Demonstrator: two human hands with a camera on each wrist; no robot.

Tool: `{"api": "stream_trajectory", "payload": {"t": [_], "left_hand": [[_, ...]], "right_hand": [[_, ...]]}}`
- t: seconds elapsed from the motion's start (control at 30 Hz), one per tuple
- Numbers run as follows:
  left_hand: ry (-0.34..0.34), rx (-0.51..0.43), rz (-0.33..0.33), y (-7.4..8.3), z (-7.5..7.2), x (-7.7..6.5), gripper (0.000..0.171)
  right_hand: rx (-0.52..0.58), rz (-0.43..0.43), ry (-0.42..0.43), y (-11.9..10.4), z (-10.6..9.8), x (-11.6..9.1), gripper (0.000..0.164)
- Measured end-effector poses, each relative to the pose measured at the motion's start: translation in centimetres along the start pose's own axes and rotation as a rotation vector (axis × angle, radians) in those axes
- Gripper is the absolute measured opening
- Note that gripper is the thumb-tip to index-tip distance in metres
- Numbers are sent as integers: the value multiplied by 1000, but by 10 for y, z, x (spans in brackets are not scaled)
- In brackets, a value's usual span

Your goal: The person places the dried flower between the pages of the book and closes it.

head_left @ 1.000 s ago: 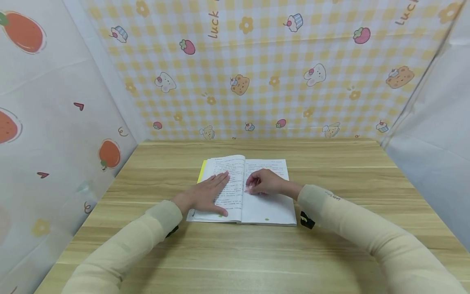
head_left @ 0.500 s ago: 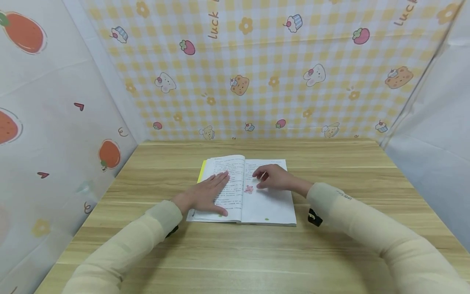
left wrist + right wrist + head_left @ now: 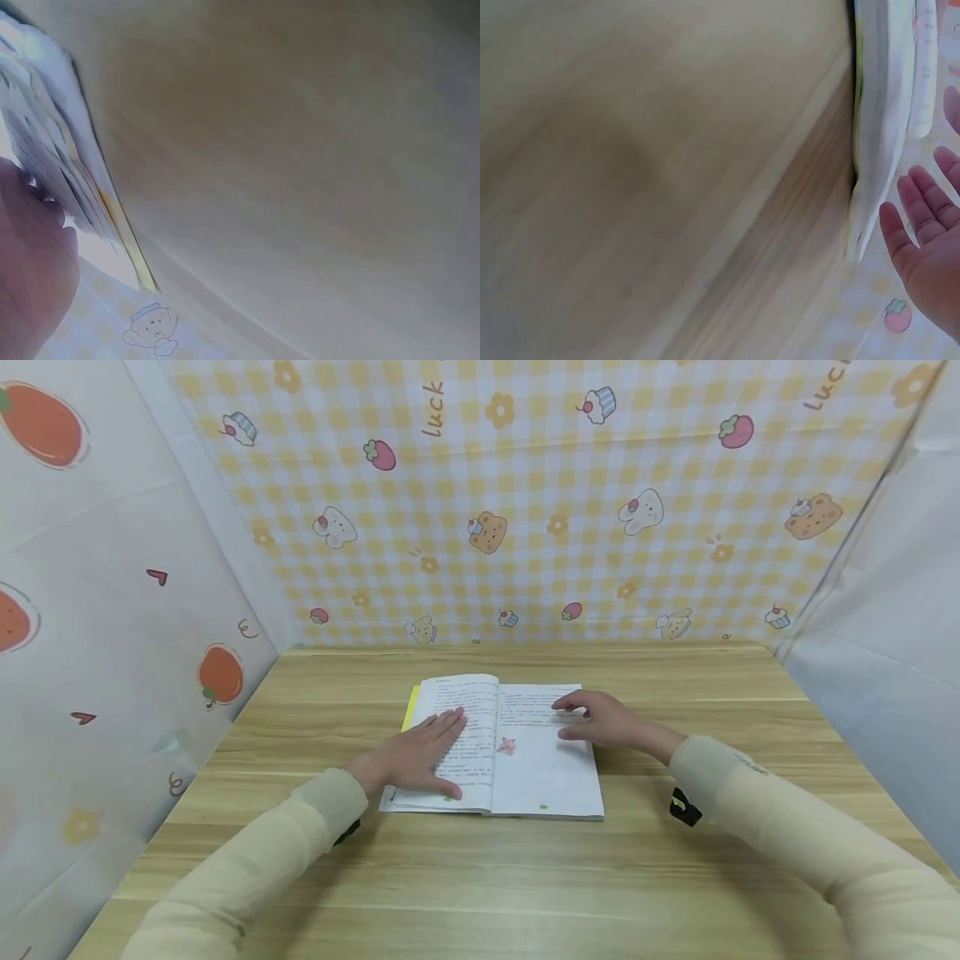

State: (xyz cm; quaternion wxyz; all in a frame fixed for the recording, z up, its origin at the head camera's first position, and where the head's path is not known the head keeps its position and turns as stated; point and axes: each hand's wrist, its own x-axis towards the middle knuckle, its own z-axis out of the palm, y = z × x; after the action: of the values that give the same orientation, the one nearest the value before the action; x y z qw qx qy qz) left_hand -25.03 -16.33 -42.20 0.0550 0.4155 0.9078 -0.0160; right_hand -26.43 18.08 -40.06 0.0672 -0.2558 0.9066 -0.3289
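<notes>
An open book (image 3: 543, 777) lies on the table in the head view, printed text on both pages. On its right page, close to the spine, is a small pink flower-shaped piece (image 3: 507, 745). My left hand (image 3: 420, 753) rests spread on the left page, fingers pointing toward the spine. Over the outer part of the right page hovers my right hand (image 3: 603, 720), thumb and fingers apart with nothing between them. The right wrist view shows this hand (image 3: 934, 247) beside the book's edge (image 3: 877, 127), its fingers loosely bent.
The wooden table (image 3: 525, 885) stretches around the book on all sides. A checkered, cartoon-printed cloth (image 3: 525, 527) hangs at the back, with white cloth walls at left and right. A yellow edge (image 3: 410, 708) shows beneath the left pages.
My right hand has let go of the pink flower-shaped piece, leaving it on the right page. It has then moved right, its fingers spreading. My left hand stays in place.
</notes>
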Motion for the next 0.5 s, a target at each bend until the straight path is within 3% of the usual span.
{"api": "stream_trajectory", "payload": {"t": [0.17, 0.5], "left_hand": [[-12, 12, 6, 0, -2, -6, 111], [1, -39, 42, -3, -2, -22, 103]], "right_hand": [[-78, 13, -3, 11, -7, -12, 55], [-297, -105, -27, 28, -12, -25, 78]]}}
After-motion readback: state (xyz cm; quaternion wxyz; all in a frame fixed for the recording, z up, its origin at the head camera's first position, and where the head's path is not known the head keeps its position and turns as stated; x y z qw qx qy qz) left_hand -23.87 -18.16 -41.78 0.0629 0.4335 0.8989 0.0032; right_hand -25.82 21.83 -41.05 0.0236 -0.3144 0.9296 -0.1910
